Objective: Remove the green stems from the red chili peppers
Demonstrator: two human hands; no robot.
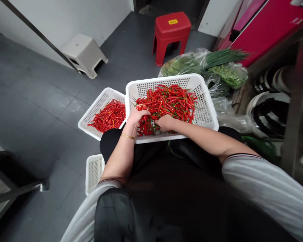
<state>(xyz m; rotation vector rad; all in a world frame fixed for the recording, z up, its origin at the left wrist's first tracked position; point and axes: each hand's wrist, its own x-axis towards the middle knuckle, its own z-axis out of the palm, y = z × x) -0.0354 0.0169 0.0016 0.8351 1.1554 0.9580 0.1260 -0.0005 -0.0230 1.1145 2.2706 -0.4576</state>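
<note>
A white plastic basket [204, 114] rests across my lap, holding a heap of red chili peppers [171, 99], many with green stems. My left hand [137, 117], with a gold bracelet at the wrist, is closed around a bunch of red chilies at the basket's left side. Just beside it, my right hand [165, 123] reaches down into the heap. Its fingertips are sunk among the chilies and stems, so what they grip is hidden. Left of the lap stands a second white basket [84, 122] with more red chilies [108, 116] inside.
A smaller white basket [94, 173] sits on the floor at lower left. Ahead are a white stool [83, 50] and a red stool [172, 30]. Bagged green vegetables [227, 74] lie beyond the lap basket, near a rack of stacked dishes [267, 107] at right.
</note>
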